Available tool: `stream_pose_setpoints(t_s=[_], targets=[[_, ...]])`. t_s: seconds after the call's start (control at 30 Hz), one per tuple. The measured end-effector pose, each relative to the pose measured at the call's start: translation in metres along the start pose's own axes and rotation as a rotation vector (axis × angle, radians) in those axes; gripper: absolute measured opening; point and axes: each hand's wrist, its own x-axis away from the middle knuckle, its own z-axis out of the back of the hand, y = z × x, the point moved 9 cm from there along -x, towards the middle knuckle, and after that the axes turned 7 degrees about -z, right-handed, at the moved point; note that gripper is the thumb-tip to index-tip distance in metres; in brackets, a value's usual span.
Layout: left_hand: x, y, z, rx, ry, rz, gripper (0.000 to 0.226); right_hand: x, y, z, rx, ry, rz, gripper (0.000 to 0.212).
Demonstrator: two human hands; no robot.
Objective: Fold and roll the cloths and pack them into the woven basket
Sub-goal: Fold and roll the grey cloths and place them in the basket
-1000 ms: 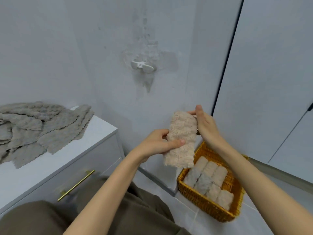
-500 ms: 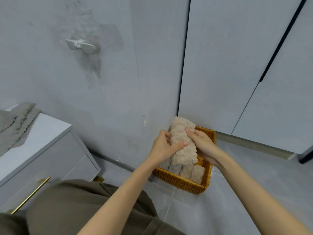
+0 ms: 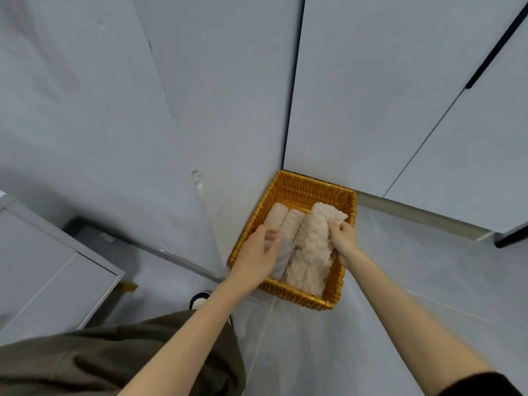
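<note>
An orange woven basket (image 3: pixel 303 187) stands on the floor in the corner of the walls. Several rolled beige cloths (image 3: pixel 281 221) lie side by side in it. My right hand (image 3: pixel 344 241) grips a rolled beige cloth (image 3: pixel 317 235) at the basket's right side, low among the others. My left hand (image 3: pixel 257 255) is over the basket's left part, fingers loosely bent on the rolls there; motion blur hides whether they grip anything.
A grey cabinet (image 3: pixel 51 270) stands at the left. Tall grey doors (image 3: pixel 414 95) rise behind the basket. My olive trousers (image 3: pixel 114 361) and a shoe (image 3: pixel 200 300) fill the lower left. Pale floor tiles (image 3: pixel 414 281) spread to the right.
Both hands carried the rolled cloth down into the basket. My left hand let go of it and shifted to the left rolls. My view swung right and down, away from the cabinet.
</note>
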Motion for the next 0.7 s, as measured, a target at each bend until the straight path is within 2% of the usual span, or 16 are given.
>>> stream_pose_setpoints(t_s=[0.17, 0.27, 0.43, 0.53, 0.7], targets=[[-0.023, -0.025, -0.015, 0.002, -0.048, 0.010, 0.028, -0.059, 0.020, -0.011, 0.231, 0.118, 0.003, 0.019], [-0.040, -0.037, -0.017, 0.003, -0.058, 0.001, 0.028, -0.091, 0.023, -0.018, 0.331, 0.179, 0.024, 0.032], [-0.064, -0.045, -0.015, 0.028, -0.047, -0.011, 0.022, -0.127, 0.024, -0.026, 0.406, 0.244, 0.082, 0.028], [-0.072, -0.050, -0.022, 0.054, -0.061, -0.005, 0.016, -0.143, 0.039, -0.026, 0.429, 0.260, 0.032, 0.030], [-0.079, -0.056, -0.031, 0.089, -0.089, -0.016, 0.022, -0.162, 0.073, -0.030, 0.405, 0.243, -0.138, 0.035]])
